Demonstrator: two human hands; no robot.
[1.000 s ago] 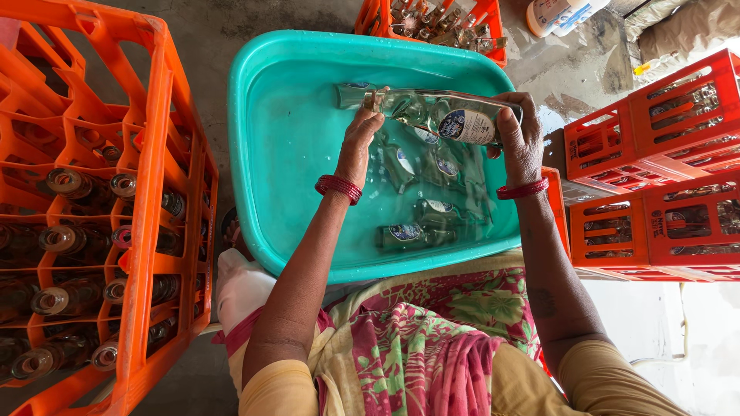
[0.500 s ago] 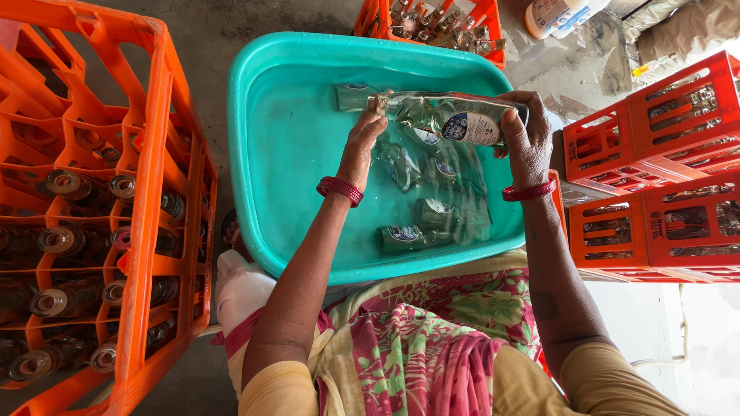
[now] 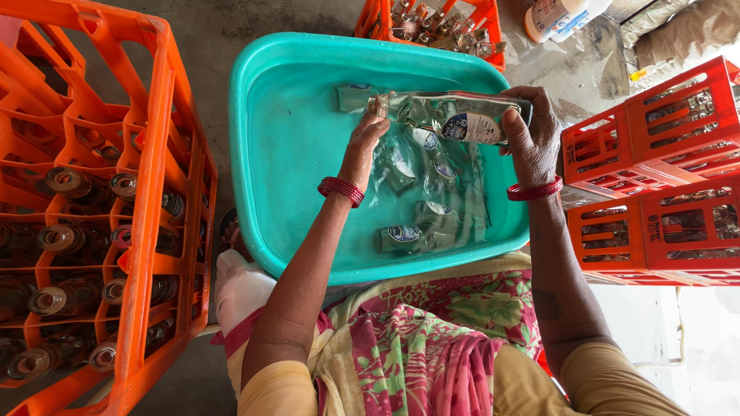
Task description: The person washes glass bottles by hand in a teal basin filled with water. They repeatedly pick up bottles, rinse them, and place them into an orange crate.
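Observation:
A clear glass bottle [image 3: 451, 115] with a white and blue label lies sideways above a turquoise tub [image 3: 293, 139] of water. My right hand [image 3: 532, 142] grips its base end. My left hand [image 3: 366, 142] has its fingers at the bottle's neck and mouth. Both wrists wear red bangles. Several more glass bottles [image 3: 420, 223] lie sunk in the water below, and another [image 3: 354, 96] lies near the tub's far side.
A tall orange crate [image 3: 146, 231] with several brown-capped bottles stands on the left. Red crates [image 3: 655, 192] with bottles are stacked on the right, another orange crate [image 3: 432, 23] sits beyond the tub. The tub rests against my lap in patterned cloth.
The bottle has shifted slightly left and now lies more level over the water. My left hand has moved up to its neck.

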